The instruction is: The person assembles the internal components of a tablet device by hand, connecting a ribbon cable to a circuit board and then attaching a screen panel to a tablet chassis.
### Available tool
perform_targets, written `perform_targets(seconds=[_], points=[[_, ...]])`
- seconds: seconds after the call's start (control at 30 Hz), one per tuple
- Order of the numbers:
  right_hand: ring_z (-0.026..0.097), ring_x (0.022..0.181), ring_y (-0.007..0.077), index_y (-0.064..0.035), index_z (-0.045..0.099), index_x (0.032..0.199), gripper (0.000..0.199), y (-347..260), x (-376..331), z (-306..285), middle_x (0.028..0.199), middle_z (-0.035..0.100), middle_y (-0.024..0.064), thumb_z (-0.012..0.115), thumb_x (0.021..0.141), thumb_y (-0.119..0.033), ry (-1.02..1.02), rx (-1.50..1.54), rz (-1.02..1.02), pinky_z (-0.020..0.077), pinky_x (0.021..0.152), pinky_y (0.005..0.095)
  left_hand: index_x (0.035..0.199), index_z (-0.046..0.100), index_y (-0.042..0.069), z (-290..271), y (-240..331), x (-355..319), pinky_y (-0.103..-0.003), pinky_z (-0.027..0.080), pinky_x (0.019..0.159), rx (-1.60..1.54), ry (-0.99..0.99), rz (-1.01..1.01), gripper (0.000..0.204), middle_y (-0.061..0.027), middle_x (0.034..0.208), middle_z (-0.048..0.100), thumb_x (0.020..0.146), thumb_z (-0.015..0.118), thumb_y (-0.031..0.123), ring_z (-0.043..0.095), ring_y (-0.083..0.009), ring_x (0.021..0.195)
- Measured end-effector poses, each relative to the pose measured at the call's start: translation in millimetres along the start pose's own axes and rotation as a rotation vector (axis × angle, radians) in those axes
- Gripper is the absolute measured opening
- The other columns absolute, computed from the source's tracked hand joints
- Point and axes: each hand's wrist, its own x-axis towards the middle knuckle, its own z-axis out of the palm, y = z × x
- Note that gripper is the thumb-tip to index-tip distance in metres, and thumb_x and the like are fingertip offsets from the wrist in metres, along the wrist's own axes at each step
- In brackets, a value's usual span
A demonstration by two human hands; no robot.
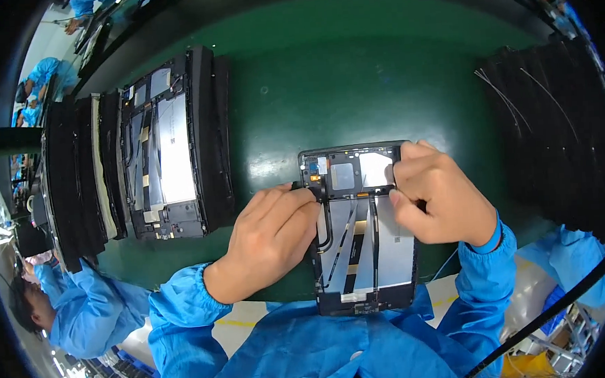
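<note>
An opened tablet (395, 252) lies before me at the bench's near edge, its inside facing up. Silver panels, black flat cables and a dark frame show in it. My left hand (267, 235) is closed at the tablet's upper left edge, fingers curled; its fingertips are partly hidden, and what they pinch cannot be made out. On the opposite side, my right hand (436, 192) grips the upper right edge, with thumb and bent forefinger close together over the frame. A blue band (490, 241) circles my right wrist.
At the left, another opened tablet (175, 151) stands among black slotted holders (207, 139). A black padded stack (552, 128) with thin pale wires stands at the right. The green bench mat (338, 77) spreads between them. A co-worker in blue (83, 310) sits at lower left.
</note>
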Motion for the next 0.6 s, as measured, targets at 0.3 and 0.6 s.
perform_targets(seconds=[0.3, 0.6], points=[[0.047, 0.081, 0.0271, 0.005, 0.066, 0.065, 0.026, -0.2, -5.0, -4.2, 0.069, 0.052, 0.0104, 0.069, 0.087, -0.009, -0.011, -0.088, 0.042, 0.0323, 0.078, 0.0463, 0.103, 0.08, 0.008, -1.7, -8.0, 12.4, -0.054, 0.057, 0.115, 0.002, -0.098, 0.231, 0.028, -0.0082, 0.111, 0.07, 0.077, 0.088, 0.011, 0.07, -0.0293, 0.107], [0.049, 0.087, 0.0266, -0.0013, 0.077, 0.071, 0.027, 7.8, -10.2, -12.4, 0.076, 0.052, 0.0082, 0.069, 0.094, -0.012, 0.019, -0.04, 0.092, 0.0373, 0.083, 0.0479, 0.115, 0.089, 0.021, 16.5, -9.0, 31.9, -0.066, 0.041, 0.13, -0.11, -0.207, 0.199, 0.042, -0.0149, 0.139, 0.07, 0.079, 0.075, 0.004, 0.063, -0.0378, 0.137]])
